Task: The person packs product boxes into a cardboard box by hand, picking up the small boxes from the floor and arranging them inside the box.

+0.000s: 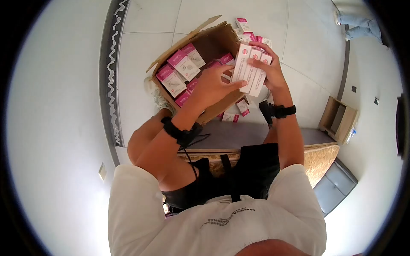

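Three slim white boxes (251,71) with red round marks are held side by side above the right edge of an open cardboard carton (215,38). My right hand (273,70) is closed around their upper right side, the thumb lying across the front. At their lower left, my left hand (213,85) has its thumb pressed on the left box, its other fingers partly behind the stack. Several pink and white boxes (184,66) stand and lean inside the carton, below and left of my hands.
More pink and white boxes (230,117) lie on the floor (307,55) around the carton's right side. A wooden drawer unit (338,119) stands at the right. Another person's legs (361,27) show at the top right. A bed edge (324,160) is beneath me.
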